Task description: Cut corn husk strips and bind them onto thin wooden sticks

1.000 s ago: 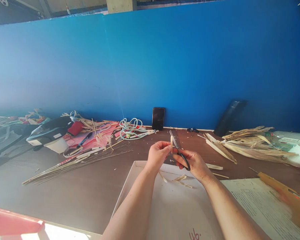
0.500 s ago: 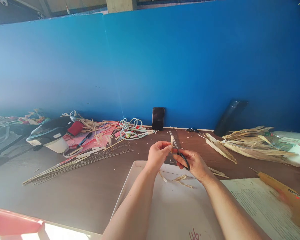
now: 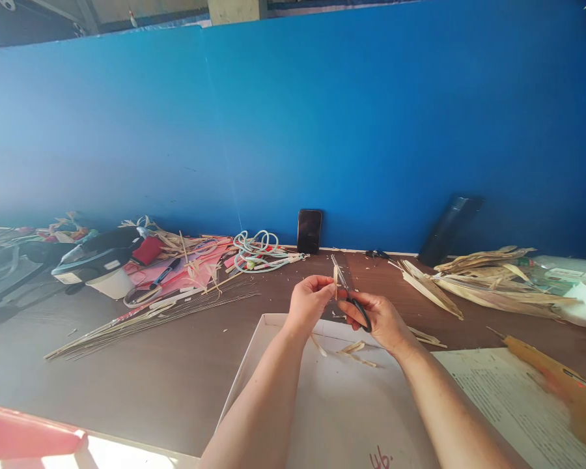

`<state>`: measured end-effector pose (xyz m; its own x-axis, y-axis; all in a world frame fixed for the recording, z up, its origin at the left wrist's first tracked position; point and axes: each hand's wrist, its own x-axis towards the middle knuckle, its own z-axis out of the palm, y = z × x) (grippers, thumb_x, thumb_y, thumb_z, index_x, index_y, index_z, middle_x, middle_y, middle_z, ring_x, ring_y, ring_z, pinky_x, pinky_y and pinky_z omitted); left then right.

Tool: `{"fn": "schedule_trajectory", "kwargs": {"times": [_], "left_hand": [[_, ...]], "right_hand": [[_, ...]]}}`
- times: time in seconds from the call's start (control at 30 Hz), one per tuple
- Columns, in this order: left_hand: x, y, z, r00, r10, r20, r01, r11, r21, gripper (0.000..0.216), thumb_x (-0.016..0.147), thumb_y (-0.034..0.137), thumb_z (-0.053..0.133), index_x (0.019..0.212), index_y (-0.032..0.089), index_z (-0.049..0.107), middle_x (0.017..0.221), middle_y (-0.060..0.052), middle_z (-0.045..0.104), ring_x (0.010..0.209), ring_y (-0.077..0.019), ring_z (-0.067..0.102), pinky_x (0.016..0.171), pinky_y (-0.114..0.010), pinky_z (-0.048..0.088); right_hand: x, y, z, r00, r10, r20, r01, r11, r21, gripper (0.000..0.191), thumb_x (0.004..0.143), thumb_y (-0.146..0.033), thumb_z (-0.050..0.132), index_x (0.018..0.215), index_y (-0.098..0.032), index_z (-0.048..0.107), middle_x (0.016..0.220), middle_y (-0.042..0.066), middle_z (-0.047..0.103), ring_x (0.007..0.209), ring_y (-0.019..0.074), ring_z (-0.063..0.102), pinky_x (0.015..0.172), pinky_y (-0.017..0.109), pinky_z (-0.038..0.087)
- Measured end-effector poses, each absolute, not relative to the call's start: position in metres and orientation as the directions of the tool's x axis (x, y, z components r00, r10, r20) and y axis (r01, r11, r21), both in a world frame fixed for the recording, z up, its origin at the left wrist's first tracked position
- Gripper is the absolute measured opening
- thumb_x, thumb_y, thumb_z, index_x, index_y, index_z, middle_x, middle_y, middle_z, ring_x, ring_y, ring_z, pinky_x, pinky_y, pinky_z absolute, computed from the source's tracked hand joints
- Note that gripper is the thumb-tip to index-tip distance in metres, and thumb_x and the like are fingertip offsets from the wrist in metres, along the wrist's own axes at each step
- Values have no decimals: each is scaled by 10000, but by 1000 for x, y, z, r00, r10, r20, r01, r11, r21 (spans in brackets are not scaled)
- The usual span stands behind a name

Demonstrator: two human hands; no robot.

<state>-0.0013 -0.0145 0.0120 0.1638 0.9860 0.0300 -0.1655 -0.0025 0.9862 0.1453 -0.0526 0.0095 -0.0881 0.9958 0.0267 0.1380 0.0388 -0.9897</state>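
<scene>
My left hand (image 3: 308,301) pinches a small pale strip of dried husk (image 3: 335,279) and holds it upright over the far edge of a white box lid (image 3: 273,365). My right hand (image 3: 381,320) grips black-handled scissors (image 3: 348,290), whose blades point up and away and meet the strip. Several cut husk scraps (image 3: 354,348) lie in the lid below both hands.
Dried corn husks (image 3: 473,280) are piled at the right, beside a glue gun (image 3: 561,384) on printed paper (image 3: 512,404). A phone (image 3: 309,230) leans on the blue wall (image 3: 293,130). Thin sticks (image 3: 151,319), coiled cord (image 3: 258,251) and pink clutter (image 3: 176,270) lie left.
Both hands stay in place with the scissors at the strip. A husk piece to the right of my right hand shifted slightly.
</scene>
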Motion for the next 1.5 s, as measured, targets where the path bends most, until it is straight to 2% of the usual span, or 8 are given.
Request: {"fn": "schedule_trajectory", "kwargs": {"times": [0.33,0.53,0.67,0.77,0.9,1.17,1.3,1.5], "left_hand": [[-2,-15,12,166,986,31,-154,-6,988,246,661,349,636,808,152,647,605,12,537,483,-55,399,456,-187,329],[-2,-13,12,172,985,14,-150,12,989,272,655,375,643,815,156,643,591,15,535,468,-55,388,447,-187,310],[-16,-13,17,242,968,68,29,-77,997,236,669,353,616,799,161,659,605,0,571,471,-66,395,447,-190,288],[-31,-15,21,374,921,112,337,-247,909,136,661,259,574,693,181,680,616,-11,613,506,-92,446,454,-195,285],[-42,-19,23,516,856,13,538,-336,773,160,636,199,541,660,215,698,616,-15,644,509,-122,505,449,-207,290],[-44,-25,29,448,872,-195,808,-302,506,198,538,123,545,595,230,701,545,-18,624,446,-134,478,448,-234,284],[-44,-26,37,405,886,-226,868,-296,399,201,591,186,528,675,237,704,654,-12,662,543,-140,529,506,-231,332],[-34,-29,37,506,845,-172,812,-400,425,210,643,229,502,716,250,698,714,5,678,602,-135,555,523,-221,342]], "right_hand": [[143,-53,11,-56,998,42,151,50,-987,569,655,-505,675,1090,-140,647,533,-23,543,479,114,464,498,263,381],[145,-48,6,109,993,51,154,34,-987,548,672,-503,665,1107,-172,639,601,0,588,547,135,530,546,273,444],[148,-44,2,235,968,86,71,71,-995,513,661,-492,683,1060,-171,659,641,10,599,576,133,551,574,276,469],[149,-43,1,258,964,64,40,56,-998,512,655,-484,692,1058,-171,659,628,2,602,561,120,549,577,268,466],[149,-43,0,251,967,47,52,36,-998,511,669,-485,679,1071,-170,651,626,3,610,543,114,548,573,265,455],[149,-42,0,255,967,27,51,15,-999,479,671,-456,686,1046,-159,652,630,5,611,549,109,550,583,252,460],[149,-42,2,263,965,16,45,4,-999,467,667,-451,691,1038,-171,654,622,-2,609,542,106,548,583,251,455],[147,-43,3,269,963,29,31,21,-999,450,659,-455,697,999,-162,664,601,-7,603,529,103,539,579,247,456]]}}
